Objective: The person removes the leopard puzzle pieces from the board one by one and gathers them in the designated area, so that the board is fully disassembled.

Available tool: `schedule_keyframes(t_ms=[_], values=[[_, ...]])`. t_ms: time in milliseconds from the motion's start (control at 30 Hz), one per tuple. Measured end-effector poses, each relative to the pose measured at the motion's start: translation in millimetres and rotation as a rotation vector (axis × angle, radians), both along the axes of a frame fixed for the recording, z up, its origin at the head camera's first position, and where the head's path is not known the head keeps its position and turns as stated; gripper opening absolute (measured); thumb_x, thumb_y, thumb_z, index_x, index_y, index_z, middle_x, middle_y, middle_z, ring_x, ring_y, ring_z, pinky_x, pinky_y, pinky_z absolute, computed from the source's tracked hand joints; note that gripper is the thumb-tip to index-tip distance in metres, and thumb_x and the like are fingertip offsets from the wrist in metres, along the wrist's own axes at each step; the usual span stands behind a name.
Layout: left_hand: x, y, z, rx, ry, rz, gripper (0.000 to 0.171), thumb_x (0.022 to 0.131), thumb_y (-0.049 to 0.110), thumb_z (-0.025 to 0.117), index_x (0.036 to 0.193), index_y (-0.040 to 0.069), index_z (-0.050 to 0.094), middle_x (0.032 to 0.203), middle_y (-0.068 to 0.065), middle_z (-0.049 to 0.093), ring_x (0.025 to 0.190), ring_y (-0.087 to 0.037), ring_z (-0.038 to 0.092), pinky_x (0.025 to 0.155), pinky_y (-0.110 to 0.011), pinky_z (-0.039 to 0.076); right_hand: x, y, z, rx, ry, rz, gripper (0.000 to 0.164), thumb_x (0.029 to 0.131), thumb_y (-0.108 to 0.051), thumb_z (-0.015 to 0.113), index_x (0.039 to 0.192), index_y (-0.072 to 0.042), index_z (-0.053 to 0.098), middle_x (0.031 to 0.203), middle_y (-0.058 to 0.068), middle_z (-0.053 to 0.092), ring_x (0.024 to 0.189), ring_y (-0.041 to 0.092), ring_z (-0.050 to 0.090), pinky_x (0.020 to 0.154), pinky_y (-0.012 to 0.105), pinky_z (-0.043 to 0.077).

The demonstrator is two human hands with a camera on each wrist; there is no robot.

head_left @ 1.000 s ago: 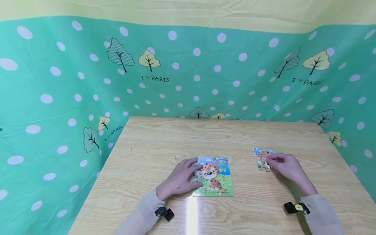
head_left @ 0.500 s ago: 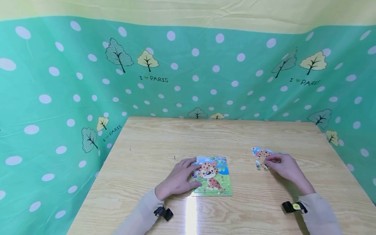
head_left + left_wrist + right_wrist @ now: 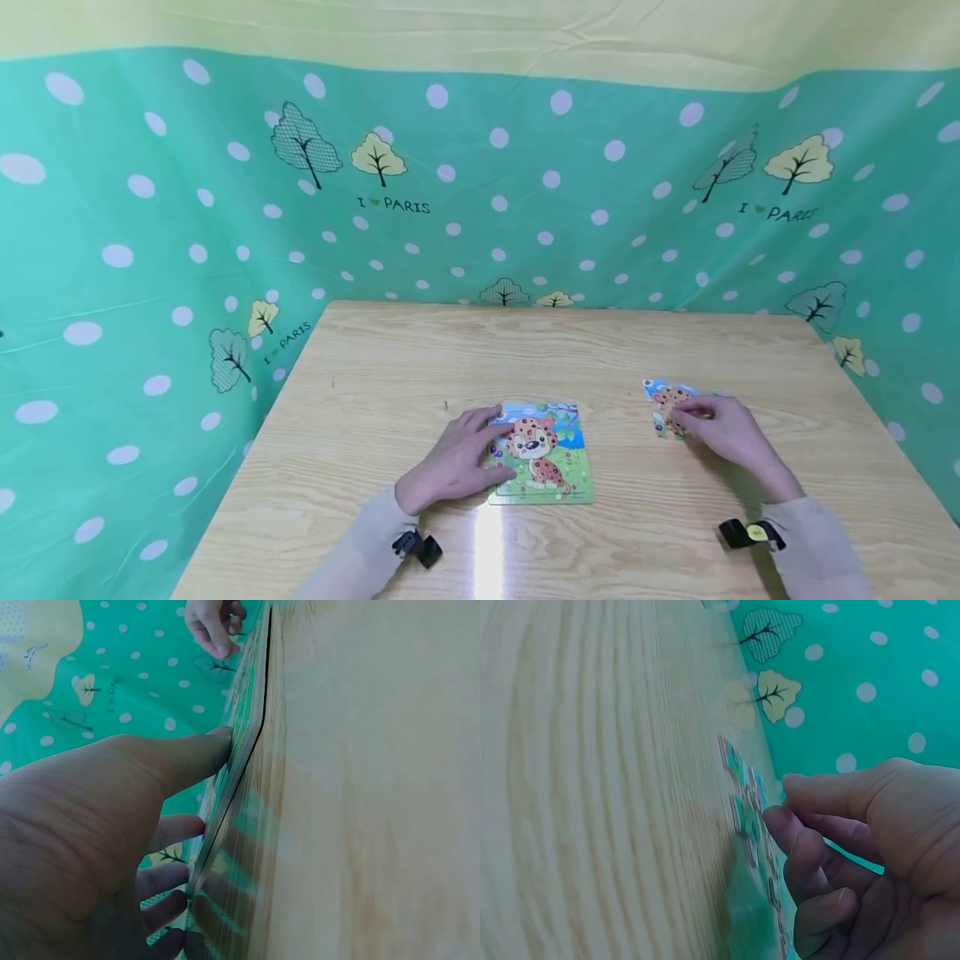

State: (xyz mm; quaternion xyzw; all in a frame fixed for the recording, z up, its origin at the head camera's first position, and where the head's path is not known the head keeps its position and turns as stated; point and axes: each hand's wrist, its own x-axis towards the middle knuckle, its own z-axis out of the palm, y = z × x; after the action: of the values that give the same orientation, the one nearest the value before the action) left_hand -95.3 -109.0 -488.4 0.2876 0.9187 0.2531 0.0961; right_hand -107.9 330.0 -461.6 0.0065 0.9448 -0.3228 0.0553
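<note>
My left hand (image 3: 462,458) rests at the left edge of a square jigsaw puzzle (image 3: 551,450) showing a spotted leopard cub, blue sky and green grass. Its fingers lie spread over the upper left part, the thumb over the lower left. In the left wrist view, the left hand (image 3: 112,817) has its thumb tip at the puzzle's raised edge. To the right, several joined jigsaw pieces (image 3: 660,392) with a similar leopard lie flat on the table. My right hand (image 3: 727,425) pinches a jigsaw piece at that cluster with thumb and forefinger, which largely hide it; its other fingers are curled (image 3: 817,915).
A pale wooden table (image 3: 375,350) carries both puzzles, with bare wood between them. Behind and beside it hangs a green dotted cloth (image 3: 450,217) with printed trees. A tiny dark speck (image 3: 446,405) lies on the table, left of the whole puzzle. Black straps with small devices (image 3: 738,533) circle both wrists.
My right thumb and forefinger have shifted slightly at the cluster, and the piece there now sits closer in line with its neighbours. The left hand has stayed on the square puzzle.
</note>
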Motion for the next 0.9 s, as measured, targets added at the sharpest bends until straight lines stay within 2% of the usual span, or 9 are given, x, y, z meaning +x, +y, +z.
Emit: schedule_keyframes(t_ms=[167, 433, 533, 767, 900], values=[[1.1, -1.9, -0.2, 0.001, -0.008, -0.003, 0.074, 0.097, 0.056, 0.071, 0.158, 0.019, 0.053, 0.174, -0.010, 0.034, 0.159, -0.036, 0.032, 0.129, -0.063, 0.029, 2.6, -12.0, -3.6, -0.029, 0.027, 0.036, 0.033, 0.103, -0.035, 0.072, 0.117, -0.006, 0.079, 0.105, 0.008, 0.078, 0.087, 0.014, 0.062, 0.063, 0.024, 0.048], [-0.5, -0.8, 0.2, 0.013, 0.007, -0.008, 0.073, 0.097, 0.056, 0.071, 0.157, 0.018, 0.053, 0.173, -0.010, 0.035, 0.159, -0.036, 0.033, 0.128, -0.063, 0.030, 4.1, -41.9, 0.6, -0.113, 0.061, 0.081, 0.022, 0.100, -0.026, 0.077, 0.112, -0.009, 0.081, 0.104, 0.006, 0.076, 0.076, 0.011, 0.057, 0.057, 0.025, 0.049], [-0.2, -1.2, 1.0, 0.018, 0.010, -0.010, 0.074, 0.097, 0.055, 0.071, 0.157, 0.017, 0.053, 0.173, -0.011, 0.035, 0.159, -0.037, 0.033, 0.128, -0.063, 0.029, 3.4, -53.7, -0.7, -0.130, 0.050, 0.111, 0.020, 0.100, -0.026, 0.077, 0.111, -0.010, 0.081, 0.101, 0.004, 0.074, 0.074, 0.012, 0.057, 0.058, 0.025, 0.050], [-1.1, -2.1, -0.3, 0.021, 0.021, -0.012, 0.073, 0.097, 0.054, 0.072, 0.157, 0.018, 0.054, 0.173, -0.011, 0.036, 0.159, -0.037, 0.033, 0.128, -0.064, 0.029, 1.5, -79.0, -4.7, -0.136, 0.034, 0.174, 0.017, 0.098, -0.026, 0.077, 0.109, -0.013, 0.081, 0.097, -0.001, 0.076, 0.083, 0.012, 0.059, 0.070, 0.024, 0.049], [-0.6, -1.4, -0.5, 0.026, 0.010, -0.015, 0.073, 0.097, 0.055, 0.071, 0.157, 0.018, 0.054, 0.173, -0.011, 0.035, 0.159, -0.037, 0.032, 0.128, -0.064, 0.029, 1.5, -93.3, -6.2, -0.152, 0.017, 0.201, 0.017, 0.098, -0.026, 0.077, 0.109, -0.014, 0.082, 0.096, -0.003, 0.076, 0.081, 0.010, 0.060, 0.070, 0.024, 0.049]])
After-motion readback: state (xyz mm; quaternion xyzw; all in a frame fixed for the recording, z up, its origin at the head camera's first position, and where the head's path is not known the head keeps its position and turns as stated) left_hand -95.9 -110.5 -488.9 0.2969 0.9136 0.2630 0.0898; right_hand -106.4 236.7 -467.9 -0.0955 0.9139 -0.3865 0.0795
